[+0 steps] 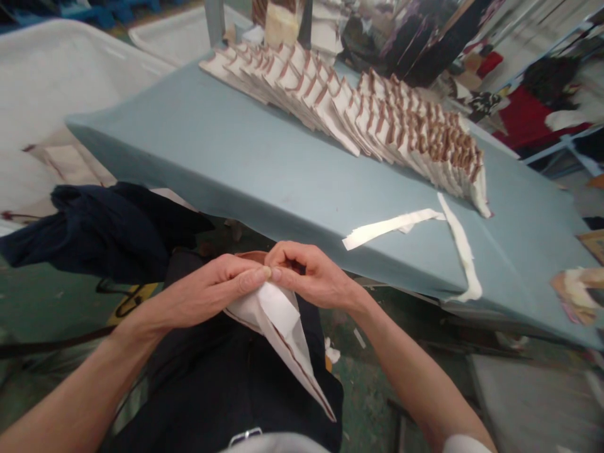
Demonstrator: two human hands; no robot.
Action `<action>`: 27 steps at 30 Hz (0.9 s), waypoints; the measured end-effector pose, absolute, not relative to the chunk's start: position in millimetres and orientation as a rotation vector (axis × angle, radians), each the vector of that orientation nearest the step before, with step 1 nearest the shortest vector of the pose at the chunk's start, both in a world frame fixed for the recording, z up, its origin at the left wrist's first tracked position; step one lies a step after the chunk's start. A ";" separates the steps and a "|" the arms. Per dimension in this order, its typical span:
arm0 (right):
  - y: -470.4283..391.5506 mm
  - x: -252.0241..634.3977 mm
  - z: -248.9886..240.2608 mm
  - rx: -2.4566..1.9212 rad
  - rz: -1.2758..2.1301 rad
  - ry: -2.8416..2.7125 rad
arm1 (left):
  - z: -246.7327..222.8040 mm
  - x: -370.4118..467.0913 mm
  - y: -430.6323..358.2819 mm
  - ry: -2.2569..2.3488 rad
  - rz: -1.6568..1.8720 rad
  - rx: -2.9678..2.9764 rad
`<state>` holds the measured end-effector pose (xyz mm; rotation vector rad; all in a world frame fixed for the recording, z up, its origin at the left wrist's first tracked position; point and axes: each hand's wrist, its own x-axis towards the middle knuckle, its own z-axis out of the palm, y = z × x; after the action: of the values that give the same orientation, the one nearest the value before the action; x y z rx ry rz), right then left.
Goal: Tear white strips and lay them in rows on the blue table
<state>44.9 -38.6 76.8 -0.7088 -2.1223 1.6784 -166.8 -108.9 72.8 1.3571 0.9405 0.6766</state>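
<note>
Over my lap, my left hand (221, 286) and my right hand (309, 274) meet thumb to thumb, both pinched on the top edge of a white fabric piece with brown edging (283, 321). The piece hangs folded below my fingers and tapers to a point at the lower right. A bit of brown material shows behind my fingertips. On the blue-covered table (226, 157) in front of me lies a long overlapping row of similar white pieces with brown edges (340, 107). Two white strips (396, 226) lie nearer to my right hand.
A large white bin (70, 69) stands at the left, holding some pale pieces. Dark blue cloth (108, 226) hangs beside the table's left end. Racks with red and dark fabric (528, 119) are at the far right. White scraps (333, 352) lie on the green floor.
</note>
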 end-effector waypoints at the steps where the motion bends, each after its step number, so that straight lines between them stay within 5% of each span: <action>1: -38.8 43.5 75.5 -0.697 1.622 -2.103 | 71.6 -167.2 -110.2 0.940 0.673 1.343; 12: -81.1 59.0 68.9 -1.190 1.424 -2.066 | 69.6 -153.5 -114.1 1.285 0.831 1.532; 19: -91.0 58.4 82.9 -1.463 1.786 -1.780 | 61.8 -138.4 -109.9 1.444 0.967 1.675; 27: -100.9 59.2 62.9 -1.601 1.580 -1.923 | 48.2 -131.1 -110.7 1.465 0.984 1.605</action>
<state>59.2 -100.9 62.9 -1.6008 -1.9226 1.5802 -131.1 -110.7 48.2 1.6047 1.4648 0.9840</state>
